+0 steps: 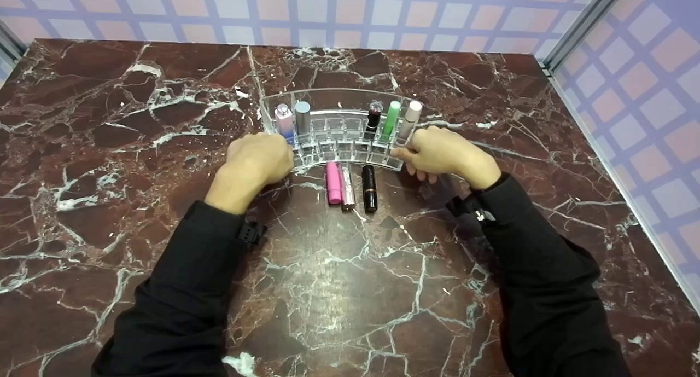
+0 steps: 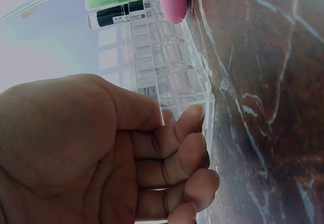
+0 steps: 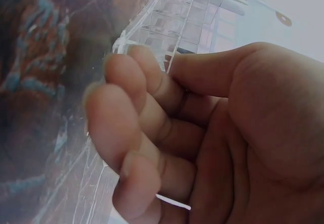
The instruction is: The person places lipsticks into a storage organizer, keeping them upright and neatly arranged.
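A clear, curved, tiered lipstick organizer (image 1: 333, 126) stands on the table. My left hand (image 1: 257, 154) grips its left end and my right hand (image 1: 445, 150) its right end; in both wrist views, thumb and curled fingers pinch the clear edge. Upright in its back slots are a pink-and-blue tube (image 1: 284, 121), a grey-blue tube (image 1: 302, 117), a black lipstick (image 1: 373, 117), a green tube (image 1: 391, 120) and a white-capped tube (image 1: 411, 119). Before it lie a bright pink tube (image 1: 333, 184), a silvery pink lipstick (image 1: 348, 190) and a black tube (image 1: 369, 189).
The dark red marbled table (image 1: 339, 289) reaches back to a checked wall panel (image 1: 328, 16). A second checked panel (image 1: 645, 92) borders the right side. A small white scrap (image 1: 240, 364) lies at the near left.
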The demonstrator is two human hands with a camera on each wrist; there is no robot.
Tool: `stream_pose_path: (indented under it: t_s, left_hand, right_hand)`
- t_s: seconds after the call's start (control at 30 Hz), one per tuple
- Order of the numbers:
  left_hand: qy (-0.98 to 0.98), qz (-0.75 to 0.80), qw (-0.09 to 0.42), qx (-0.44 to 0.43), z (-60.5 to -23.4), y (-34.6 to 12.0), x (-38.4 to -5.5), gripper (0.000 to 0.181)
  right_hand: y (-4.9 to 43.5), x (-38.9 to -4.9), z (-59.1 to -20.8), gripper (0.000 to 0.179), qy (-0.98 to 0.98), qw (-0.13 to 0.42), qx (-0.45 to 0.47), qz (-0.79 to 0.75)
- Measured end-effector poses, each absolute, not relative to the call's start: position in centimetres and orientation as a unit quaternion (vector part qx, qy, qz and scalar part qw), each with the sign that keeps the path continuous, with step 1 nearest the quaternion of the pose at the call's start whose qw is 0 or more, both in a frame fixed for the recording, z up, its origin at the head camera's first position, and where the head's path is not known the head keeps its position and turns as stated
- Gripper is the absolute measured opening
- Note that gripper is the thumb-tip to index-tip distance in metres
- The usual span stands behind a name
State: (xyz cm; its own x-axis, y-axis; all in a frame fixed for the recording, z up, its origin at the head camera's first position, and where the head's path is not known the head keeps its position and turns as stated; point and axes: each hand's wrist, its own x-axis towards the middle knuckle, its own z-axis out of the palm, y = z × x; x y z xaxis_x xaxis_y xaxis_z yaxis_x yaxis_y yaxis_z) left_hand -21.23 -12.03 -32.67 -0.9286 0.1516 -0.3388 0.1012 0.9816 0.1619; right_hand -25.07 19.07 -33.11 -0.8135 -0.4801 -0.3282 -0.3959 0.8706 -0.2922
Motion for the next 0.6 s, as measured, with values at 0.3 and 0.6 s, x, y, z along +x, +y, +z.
stream_pose_path:
  t_s: [0.3,0.6]
  left_hand:
    - [0.979,0.069,0.182,0.065,-32.6,-12.01,-21.25,0.04]
    - [0.979,0.07,0.177,0.07,-32.65,-12.08,-21.19,0.041]
  right_hand:
    - [19.08,-25.13,-33.01,0.054,0.948,0.204,-0.221,-0.103]
    - [19.04,-25.17,-33.17,0.054,0.946,0.215,-0.221,-0.103]
